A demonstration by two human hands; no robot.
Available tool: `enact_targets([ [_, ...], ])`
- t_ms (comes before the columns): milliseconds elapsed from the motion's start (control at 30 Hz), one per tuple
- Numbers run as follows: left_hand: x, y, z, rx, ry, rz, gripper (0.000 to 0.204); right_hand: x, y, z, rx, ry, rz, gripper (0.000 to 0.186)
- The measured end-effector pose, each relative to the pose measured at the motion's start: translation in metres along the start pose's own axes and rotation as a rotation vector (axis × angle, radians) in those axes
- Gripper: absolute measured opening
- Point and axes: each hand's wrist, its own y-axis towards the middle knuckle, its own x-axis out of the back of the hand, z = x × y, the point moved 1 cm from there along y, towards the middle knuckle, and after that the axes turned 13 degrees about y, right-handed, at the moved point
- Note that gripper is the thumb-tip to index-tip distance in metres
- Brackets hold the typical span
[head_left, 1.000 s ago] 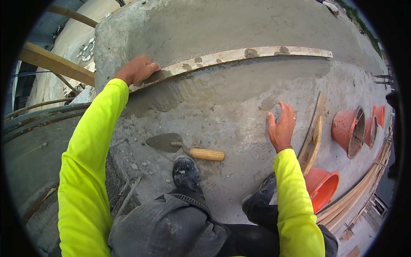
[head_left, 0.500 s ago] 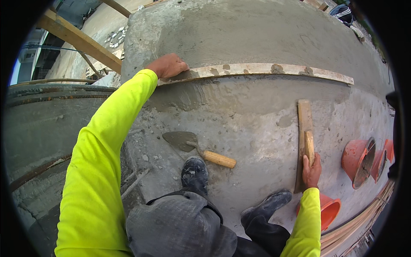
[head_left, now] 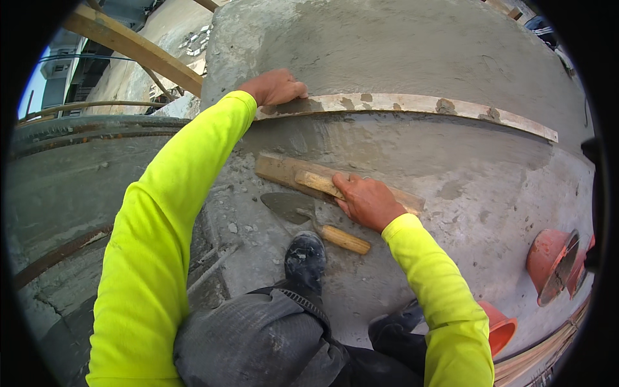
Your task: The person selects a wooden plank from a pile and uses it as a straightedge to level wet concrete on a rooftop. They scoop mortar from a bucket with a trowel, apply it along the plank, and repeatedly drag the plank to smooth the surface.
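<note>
My left hand (head_left: 276, 88) is closed on the left end of a long, pale straightedge board (head_left: 412, 103), spotted with wet mortar. The board lies across the grey slab along the border of smooth wet mortar (head_left: 361, 48). Closer to me, my right hand (head_left: 369, 202) grips the handle of a long wooden float (head_left: 277, 169), which lies slantwise over the rough concrete. A pointing-shaped trowel (head_left: 290, 208) with a wooden handle rests just below the float, beside my dark boot (head_left: 305, 259); neither hand touches it.
Orange-red buckets (head_left: 547, 266) stand at the right, one more (head_left: 498, 327) by my right forearm. Thin wooden strips (head_left: 541, 351) lie at the lower right. A timber beam (head_left: 135, 48) slants across the upper left, above a lower ledge (head_left: 71, 187). Crumbs of mortar are scattered near the trowel.
My right hand has carried the float from the right side leftward to beside the trowel, turning it from upright to nearly crosswise. My left hand keeps its hold on the straightedge; the view has shifted slightly.
</note>
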Motion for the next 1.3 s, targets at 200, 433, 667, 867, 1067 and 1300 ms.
enact_targets([
  [200,-0.006,-0.001,0.003,0.019,0.048,-0.027,0.051,-0.016,0.093,0.034,0.147,0.097,-0.035,0.04],
  [433,-0.003,0.003,0.006,0.005,-0.023,-0.026,0.051,0.026,0.035,0.0,0.105,-0.035,0.158,0.051],
  [667,-0.004,0.001,0.009,-0.018,0.04,-0.014,0.05,0.021,0.098,0.018,0.142,-0.043,0.091,0.05],
  [867,-0.004,0.006,0.008,-0.056,0.059,-0.047,0.05,0.031,0.06,0.013,0.156,-0.026,0.069,0.027],
  [1067,-0.006,0.003,0.016,-0.062,0.063,-0.024,0.05,0.038,0.095,0.018,0.157,-0.032,0.006,0.029],
  [1300,-0.008,0.014,0.014,-0.061,0.071,-0.036,0.05,0.032,0.081,0.016,0.166,-0.032,0.059,0.041],
])
